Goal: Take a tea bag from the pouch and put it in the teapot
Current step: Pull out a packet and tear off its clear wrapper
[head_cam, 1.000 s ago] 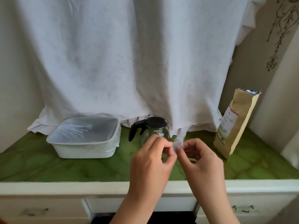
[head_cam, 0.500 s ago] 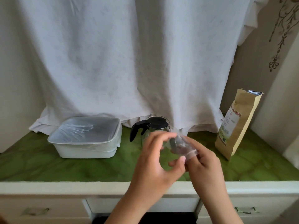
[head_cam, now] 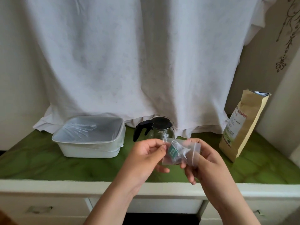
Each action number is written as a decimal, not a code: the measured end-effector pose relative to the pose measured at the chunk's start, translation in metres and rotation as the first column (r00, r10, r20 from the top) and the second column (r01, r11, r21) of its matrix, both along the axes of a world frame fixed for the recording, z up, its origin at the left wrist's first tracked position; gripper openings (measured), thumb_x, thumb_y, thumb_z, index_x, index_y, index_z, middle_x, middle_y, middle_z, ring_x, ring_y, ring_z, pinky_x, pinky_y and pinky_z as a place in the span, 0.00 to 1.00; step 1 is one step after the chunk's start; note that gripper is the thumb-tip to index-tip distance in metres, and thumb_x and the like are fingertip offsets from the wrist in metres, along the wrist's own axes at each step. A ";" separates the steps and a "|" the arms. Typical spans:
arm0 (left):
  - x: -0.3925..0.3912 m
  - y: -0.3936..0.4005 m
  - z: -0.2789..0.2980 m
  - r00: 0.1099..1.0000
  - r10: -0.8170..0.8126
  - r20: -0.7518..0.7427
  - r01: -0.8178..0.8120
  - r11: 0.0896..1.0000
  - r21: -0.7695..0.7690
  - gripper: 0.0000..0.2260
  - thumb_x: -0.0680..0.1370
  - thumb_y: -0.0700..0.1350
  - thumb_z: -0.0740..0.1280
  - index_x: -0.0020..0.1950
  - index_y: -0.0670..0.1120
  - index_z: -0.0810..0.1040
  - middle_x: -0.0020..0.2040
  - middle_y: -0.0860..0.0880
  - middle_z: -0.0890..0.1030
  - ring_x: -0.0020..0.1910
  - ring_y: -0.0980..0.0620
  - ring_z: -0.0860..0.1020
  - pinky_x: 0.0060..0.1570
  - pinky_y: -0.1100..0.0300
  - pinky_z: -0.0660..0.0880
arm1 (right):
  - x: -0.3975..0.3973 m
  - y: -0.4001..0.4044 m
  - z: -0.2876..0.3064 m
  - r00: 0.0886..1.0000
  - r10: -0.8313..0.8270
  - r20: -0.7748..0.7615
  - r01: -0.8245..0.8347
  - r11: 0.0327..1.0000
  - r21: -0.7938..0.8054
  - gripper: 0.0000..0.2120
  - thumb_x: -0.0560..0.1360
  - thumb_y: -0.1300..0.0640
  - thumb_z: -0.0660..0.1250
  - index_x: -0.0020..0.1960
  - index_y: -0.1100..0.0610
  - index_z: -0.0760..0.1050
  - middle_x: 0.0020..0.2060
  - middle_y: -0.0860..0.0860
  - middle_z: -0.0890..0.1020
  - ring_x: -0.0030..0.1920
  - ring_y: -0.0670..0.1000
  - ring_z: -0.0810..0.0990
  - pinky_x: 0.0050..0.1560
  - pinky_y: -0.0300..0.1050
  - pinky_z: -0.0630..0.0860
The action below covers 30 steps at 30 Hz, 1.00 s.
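Observation:
A small clear plastic pouch (head_cam: 188, 147) is held between both hands above the green counter's front. Inside it shows a tea bag (head_cam: 180, 155) with a white string and a green tag. My left hand (head_cam: 146, 158) pinches the pouch's left edge with thumb and forefinger. My right hand (head_cam: 206, 161) grips its right side from behind. The glass teapot (head_cam: 159, 129) with a black lid and black handle stands just behind the hands, lid on, partly hidden by them.
A white tub (head_cam: 90, 140) covered with plastic film sits at the left. A tall brown paper bag (head_cam: 241, 127), top open, stands at the right. A white cloth (head_cam: 129, 62) hangs behind. Drawers run below the green counter (head_cam: 32, 163).
The hands turned and spread the pouch so it faces me flat; the tea bag and green tag inside became visible. The view has also shifted slightly.

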State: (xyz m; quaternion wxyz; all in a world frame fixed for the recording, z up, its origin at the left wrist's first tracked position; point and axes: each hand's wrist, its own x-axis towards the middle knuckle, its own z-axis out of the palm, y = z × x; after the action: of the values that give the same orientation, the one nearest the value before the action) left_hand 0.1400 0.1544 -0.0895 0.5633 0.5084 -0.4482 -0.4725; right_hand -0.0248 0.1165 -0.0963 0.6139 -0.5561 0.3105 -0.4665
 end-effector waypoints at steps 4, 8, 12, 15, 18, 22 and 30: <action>0.002 0.000 -0.001 0.993 -0.048 -0.109 0.049 0.999 0.010 0.09 0.78 0.40 0.70 0.55 0.38 0.84 0.46 0.42 0.88 0.43 0.51 0.86 0.28 0.64 0.78 | 0.002 0.001 -0.002 1.000 -0.001 -0.008 0.001 1.000 0.001 0.02 0.76 0.67 0.64 0.47 0.67 0.73 0.26 0.58 0.76 0.18 0.50 0.66 0.20 0.35 0.63; 0.008 0.000 -0.005 0.976 -0.161 -0.145 0.167 0.985 0.031 0.17 0.68 0.50 0.75 0.52 0.41 0.87 0.45 0.43 0.87 0.44 0.52 0.84 0.30 0.65 0.76 | 0.000 0.002 -0.001 0.999 0.028 -0.042 -0.029 1.000 -0.008 0.11 0.69 0.61 0.67 0.47 0.68 0.74 0.27 0.57 0.76 0.19 0.50 0.66 0.20 0.36 0.63; 0.009 -0.001 -0.007 0.978 -0.056 -0.202 0.068 0.996 0.054 0.14 0.65 0.46 0.76 0.47 0.40 0.88 0.42 0.44 0.87 0.38 0.54 0.84 0.29 0.65 0.77 | 0.003 0.004 -0.004 0.999 -0.038 -0.008 0.038 0.999 -0.025 0.05 0.73 0.70 0.66 0.49 0.65 0.75 0.30 0.54 0.78 0.20 0.49 0.67 0.21 0.36 0.65; 0.009 -0.001 -0.007 0.974 0.033 -0.226 -0.023 0.999 0.046 0.10 0.67 0.43 0.76 0.45 0.41 0.87 0.38 0.46 0.86 0.35 0.55 0.82 0.28 0.65 0.77 | 0.004 0.007 -0.006 0.987 -0.147 0.063 0.151 0.985 -0.080 0.08 0.74 0.73 0.63 0.47 0.61 0.73 0.37 0.52 0.80 0.23 0.50 0.70 0.23 0.39 0.68; 0.008 -0.001 -0.009 0.979 0.114 -0.170 -0.111 0.993 0.028 0.03 0.76 0.39 0.72 0.43 0.42 0.84 0.37 0.47 0.83 0.35 0.55 0.82 0.29 0.64 0.77 | 0.003 0.010 -0.008 0.973 -0.206 0.101 0.222 0.957 -0.185 0.06 0.74 0.70 0.66 0.45 0.60 0.73 0.36 0.49 0.80 0.25 0.49 0.73 0.25 0.41 0.71; 0.005 -0.001 -0.008 0.981 0.109 -0.159 -0.104 0.994 0.041 0.07 0.80 0.38 0.67 0.43 0.43 0.81 0.42 0.46 0.85 0.39 0.54 0.84 0.28 0.63 0.77 | 0.008 0.008 -0.009 0.978 -0.199 0.061 0.208 0.944 -0.255 0.06 0.71 0.63 0.68 0.48 0.62 0.77 0.39 0.51 0.83 0.30 0.50 0.78 0.30 0.40 0.76; 0.007 -0.001 -0.011 0.971 0.010 -0.240 0.001 0.999 0.047 0.17 0.68 0.45 0.75 0.56 0.43 0.86 0.52 0.41 0.88 0.45 0.49 0.85 0.33 0.64 0.78 | 0.010 0.006 -0.008 0.987 -0.160 0.016 0.159 0.959 -0.235 0.12 0.69 0.60 0.70 0.51 0.53 0.81 0.40 0.49 0.82 0.31 0.48 0.74 0.32 0.38 0.73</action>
State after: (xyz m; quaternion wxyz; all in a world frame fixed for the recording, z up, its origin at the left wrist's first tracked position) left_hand 0.1474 0.1533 -0.1001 0.6025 0.4615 -0.3643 -0.5398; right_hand -0.0150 0.1223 -0.1044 0.5033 -0.5988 0.2976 -0.5473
